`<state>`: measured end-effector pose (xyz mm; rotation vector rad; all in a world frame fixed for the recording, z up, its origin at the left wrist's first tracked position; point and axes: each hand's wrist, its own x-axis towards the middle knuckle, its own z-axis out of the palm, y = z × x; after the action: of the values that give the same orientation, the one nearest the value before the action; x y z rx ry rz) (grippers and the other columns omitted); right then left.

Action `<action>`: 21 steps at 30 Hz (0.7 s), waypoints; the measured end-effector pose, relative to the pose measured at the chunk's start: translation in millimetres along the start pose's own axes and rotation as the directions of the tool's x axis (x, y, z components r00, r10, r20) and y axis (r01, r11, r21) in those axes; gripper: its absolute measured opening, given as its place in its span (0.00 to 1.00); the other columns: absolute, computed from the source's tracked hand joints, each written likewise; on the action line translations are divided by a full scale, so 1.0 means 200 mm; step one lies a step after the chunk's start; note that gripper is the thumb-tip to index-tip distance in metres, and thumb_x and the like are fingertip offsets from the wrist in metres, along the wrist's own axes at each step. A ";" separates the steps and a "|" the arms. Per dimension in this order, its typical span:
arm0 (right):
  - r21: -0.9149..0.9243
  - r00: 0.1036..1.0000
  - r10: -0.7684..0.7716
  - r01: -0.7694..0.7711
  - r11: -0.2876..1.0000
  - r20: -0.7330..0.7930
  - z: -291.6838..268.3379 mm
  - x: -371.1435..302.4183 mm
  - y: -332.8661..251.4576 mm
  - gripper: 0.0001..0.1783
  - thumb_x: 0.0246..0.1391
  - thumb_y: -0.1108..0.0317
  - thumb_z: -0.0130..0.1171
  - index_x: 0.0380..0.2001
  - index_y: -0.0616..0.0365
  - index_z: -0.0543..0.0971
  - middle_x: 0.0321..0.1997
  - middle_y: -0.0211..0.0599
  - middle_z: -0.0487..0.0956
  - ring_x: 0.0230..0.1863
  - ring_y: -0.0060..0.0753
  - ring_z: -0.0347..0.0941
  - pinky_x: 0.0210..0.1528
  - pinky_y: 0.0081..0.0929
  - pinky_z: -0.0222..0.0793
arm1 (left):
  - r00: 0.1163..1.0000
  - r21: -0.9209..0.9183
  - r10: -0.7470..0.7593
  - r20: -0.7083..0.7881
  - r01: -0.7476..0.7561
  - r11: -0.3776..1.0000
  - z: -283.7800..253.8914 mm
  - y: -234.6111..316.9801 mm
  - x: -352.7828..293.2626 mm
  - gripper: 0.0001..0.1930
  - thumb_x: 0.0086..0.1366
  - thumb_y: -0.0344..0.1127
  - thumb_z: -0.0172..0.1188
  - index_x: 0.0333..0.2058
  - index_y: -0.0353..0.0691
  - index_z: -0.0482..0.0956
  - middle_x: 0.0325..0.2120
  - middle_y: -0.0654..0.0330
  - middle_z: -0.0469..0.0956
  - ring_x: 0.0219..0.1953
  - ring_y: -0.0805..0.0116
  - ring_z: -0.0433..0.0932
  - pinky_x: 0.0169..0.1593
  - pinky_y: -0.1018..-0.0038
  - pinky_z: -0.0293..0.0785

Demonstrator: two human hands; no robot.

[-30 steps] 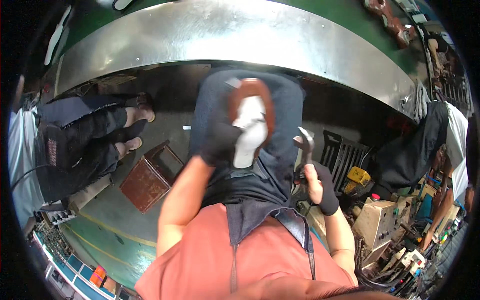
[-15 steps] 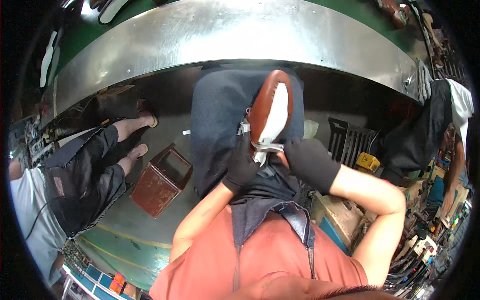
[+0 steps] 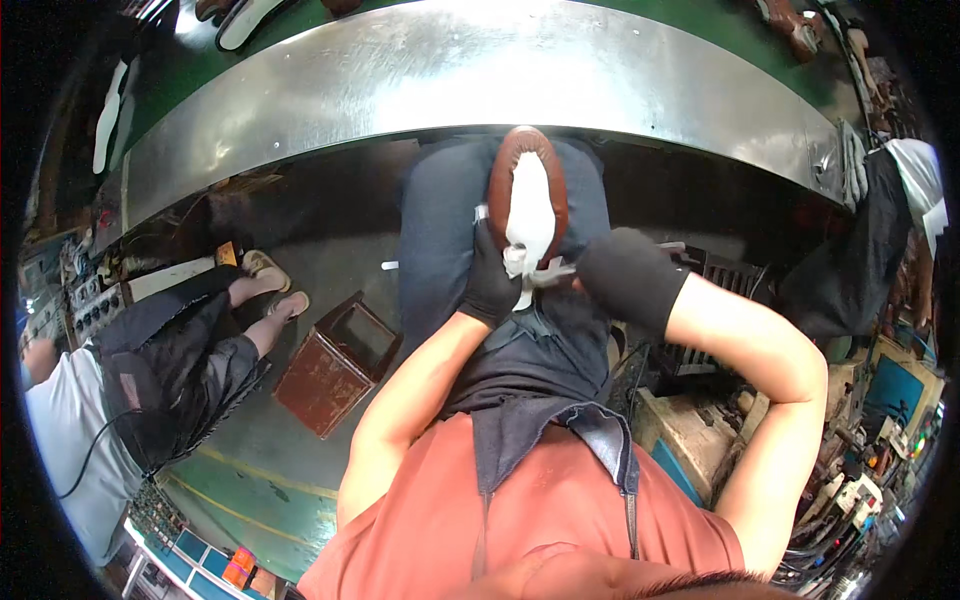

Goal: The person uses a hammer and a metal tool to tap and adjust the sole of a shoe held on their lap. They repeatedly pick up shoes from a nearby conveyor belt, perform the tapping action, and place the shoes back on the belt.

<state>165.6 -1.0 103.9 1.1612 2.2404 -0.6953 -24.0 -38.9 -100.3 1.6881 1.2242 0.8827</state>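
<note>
A brown leather shoe upper point(image 3: 500, 185) stretched over a last lies sole up on my lap, its toe pointing away from me. Its white insole point(image 3: 533, 205) faces up, and gathered leather edges it at the toe. My left hand point(image 3: 490, 278), in a dark fingerless glove, is closed around the shoe's left side near the heel end, with pale wrapping on the fingers. My right hand point(image 3: 630, 275), also gloved, is closed on metal pincers point(image 3: 552, 272). Their blurred head is by the heel end; whether it grips the leather cannot be made out. A handle end shows beyond my fist.
A metal-edged bench point(image 3: 450, 75) with a green top curves across ahead. On my left stands a brown box-like stool point(image 3: 335, 368), and a person point(image 3: 150, 375) sits beyond it. To my right are a dark slatted crate point(image 3: 725, 275) and a cluttered wooden work stand point(image 3: 690, 440).
The shoe has turned more upright and shifted slightly left and away from me. My right hand has moved up and outward with the pincers, their head shifting right.
</note>
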 end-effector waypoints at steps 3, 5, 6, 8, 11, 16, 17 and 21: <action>-0.545 0.985 0.017 -0.108 0.832 -0.170 0.02 -0.11 -0.42 0.13 0.55 0.55 0.55 0.23 0.48 0.80 0.28 0.38 0.81 0.35 0.41 0.78 0.27 0.37 0.70 | 1.000 -0.047 0.020 0.022 -0.019 0.999 0.04 -0.02 0.07 0.39 0.66 0.40 0.52 0.65 0.27 0.39 0.64 0.35 0.49 0.66 0.40 0.53 0.66 0.62 0.50; -0.135 0.880 -0.355 0.329 0.935 -0.315 0.08 -0.11 -0.40 0.15 0.55 0.53 0.55 0.26 0.52 0.80 0.27 0.40 0.80 0.34 0.41 0.78 0.29 0.35 0.70 | 0.989 -0.332 -0.089 0.120 0.125 0.935 0.02 -0.03 0.09 0.37 0.68 0.41 0.52 0.66 0.32 0.41 0.63 0.40 0.54 0.65 0.50 0.56 0.64 0.64 0.56; 0.039 0.750 -0.496 0.567 0.823 -0.438 0.11 -0.10 -0.39 0.17 0.55 0.52 0.55 0.27 0.54 0.80 0.27 0.41 0.80 0.33 0.41 0.77 0.29 0.34 0.70 | 0.934 -0.545 -0.189 0.303 0.333 0.769 0.03 -0.20 0.10 0.36 0.69 0.44 0.51 0.66 0.35 0.43 0.62 0.44 0.59 0.62 0.54 0.62 0.62 0.66 0.60; 0.243 0.869 -0.205 0.340 0.909 -0.451 0.35 -0.03 -0.20 0.19 0.57 0.50 0.53 0.29 0.56 0.79 0.25 0.41 0.79 0.30 0.42 0.77 0.29 0.33 0.70 | 0.820 -0.713 -0.236 0.522 0.571 0.407 0.00 -0.28 0.09 0.33 0.70 0.50 0.47 0.66 0.38 0.49 0.58 0.51 0.65 0.56 0.59 0.69 0.57 0.69 0.66; 0.707 0.950 0.180 0.056 0.705 -0.254 0.51 -0.09 -0.01 0.24 0.62 0.48 0.50 0.29 0.62 0.75 0.21 0.40 0.76 0.25 0.37 0.75 0.27 0.32 0.69 | 0.792 -0.778 -0.285 0.539 0.598 0.191 -0.16 0.16 0.22 0.31 0.71 0.57 0.41 0.63 0.39 0.58 0.53 0.56 0.71 0.49 0.62 0.75 0.53 0.69 0.70; 0.978 0.944 0.322 -0.126 0.166 0.068 0.59 -0.29 -0.08 0.26 0.64 0.49 0.46 0.32 0.65 0.76 0.23 0.41 0.75 0.27 0.29 0.75 0.32 0.30 0.69 | 0.995 -0.270 -0.098 0.015 0.098 0.958 -0.04 0.14 0.13 0.26 0.66 0.45 0.54 0.57 0.34 0.63 0.49 0.47 0.72 0.51 0.57 0.73 0.54 0.67 0.67; 0.913 0.952 0.307 -0.109 0.394 -0.019 0.56 -0.33 -0.05 0.25 0.65 0.51 0.47 0.32 0.66 0.76 0.23 0.35 0.75 0.29 0.25 0.74 0.33 0.28 0.69 | 1.000 -0.259 -0.028 0.009 0.029 0.965 -0.02 0.12 0.13 0.27 0.64 0.42 0.58 0.56 0.34 0.63 0.48 0.47 0.72 0.50 0.56 0.73 0.53 0.67 0.67; 0.465 0.887 0.114 0.122 0.877 -0.448 0.20 -0.36 -0.23 0.19 0.57 0.54 0.56 0.29 0.63 0.76 0.27 0.42 0.75 0.26 0.42 0.72 0.35 0.35 0.70 | 0.976 -0.327 -0.081 0.204 0.145 0.934 -0.08 0.31 0.18 0.34 0.57 0.43 0.66 0.57 0.36 0.59 0.48 0.52 0.69 0.54 0.61 0.69 0.57 0.68 0.64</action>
<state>172.2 -91.7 130.2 1.7192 2.5332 -1.1262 -5.3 -10.0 -35.0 1.3742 0.9682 0.7933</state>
